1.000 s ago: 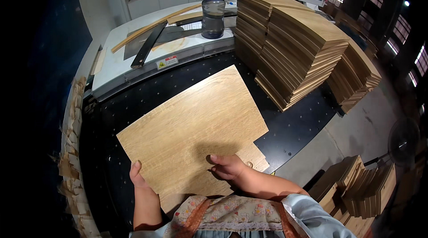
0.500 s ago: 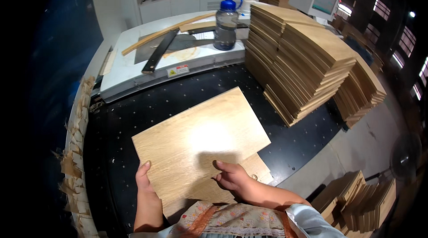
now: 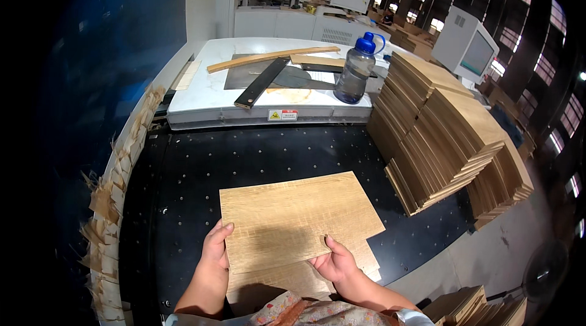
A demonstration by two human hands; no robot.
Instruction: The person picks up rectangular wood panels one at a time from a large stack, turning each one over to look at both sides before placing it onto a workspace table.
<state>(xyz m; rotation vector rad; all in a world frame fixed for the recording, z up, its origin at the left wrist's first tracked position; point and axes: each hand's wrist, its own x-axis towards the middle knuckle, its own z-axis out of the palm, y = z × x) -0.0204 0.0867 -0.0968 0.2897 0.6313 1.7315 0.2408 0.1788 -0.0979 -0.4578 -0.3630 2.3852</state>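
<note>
A flat wood-grain board point(image 3: 299, 210) is held in front of me over the black table. My left hand point(image 3: 217, 245) grips its left edge, thumb on top and fingers hidden beneath. My right hand point(image 3: 334, 260) grips the near edge toward the right, thumb on the face and other fingers partly under it. Below the held board lies a second wood-grain board point(image 3: 281, 283), its near part and right corner showing. I cannot tell whether that lower board is also in my grip. Part of a patterned apron point(image 3: 305, 311) overlaps it at the bottom.
The black table point(image 3: 281, 152) is dotted with small studs. Tall stacks of boards point(image 3: 439, 137) stand at its right. Beyond it, a white machine top point(image 3: 213, 97) carries a blue-capped bottle point(image 3: 355, 76), a black bar point(image 3: 262, 83) and a wooden strip point(image 3: 271, 57). Torn edging point(image 3: 113, 204) lines the left.
My view has shifted, so the scene sits lower and to the right. The held board has turned to lie more level, and more of the board beneath shows. Both hands keep their grip.
</note>
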